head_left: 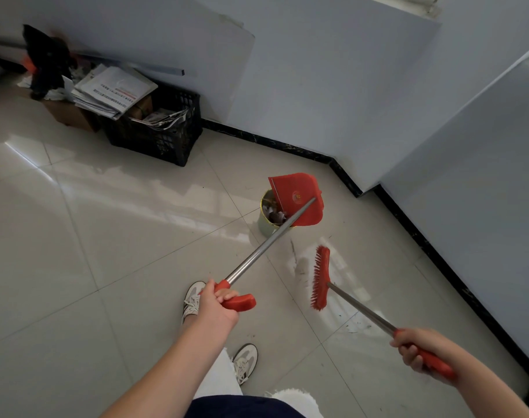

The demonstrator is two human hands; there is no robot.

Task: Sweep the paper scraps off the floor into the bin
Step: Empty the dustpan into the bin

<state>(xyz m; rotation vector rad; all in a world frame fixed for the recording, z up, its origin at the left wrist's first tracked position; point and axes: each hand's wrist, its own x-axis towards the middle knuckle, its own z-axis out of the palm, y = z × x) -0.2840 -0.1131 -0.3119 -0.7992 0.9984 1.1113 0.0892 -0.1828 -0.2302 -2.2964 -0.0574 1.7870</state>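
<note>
My left hand (216, 303) grips the red handle of a long-handled red dustpan (298, 199). The pan is lifted and tipped over a small round bin (264, 220) that stands on the tiled floor near the wall corner. Crumpled paper scraps (274, 214) lie inside the bin. My right hand (418, 346) holds the red grip of a red broom (320, 279). Its bristle head hangs just above the floor, to the right of the bin and below it in the view.
A black plastic crate (163, 134) stuffed with newspapers stands by the far wall, with a cardboard box (68, 114) and dark clutter beside it. White walls with black skirting (432, 245) run along the right. My two shoes (194, 300) are on the glossy tiles.
</note>
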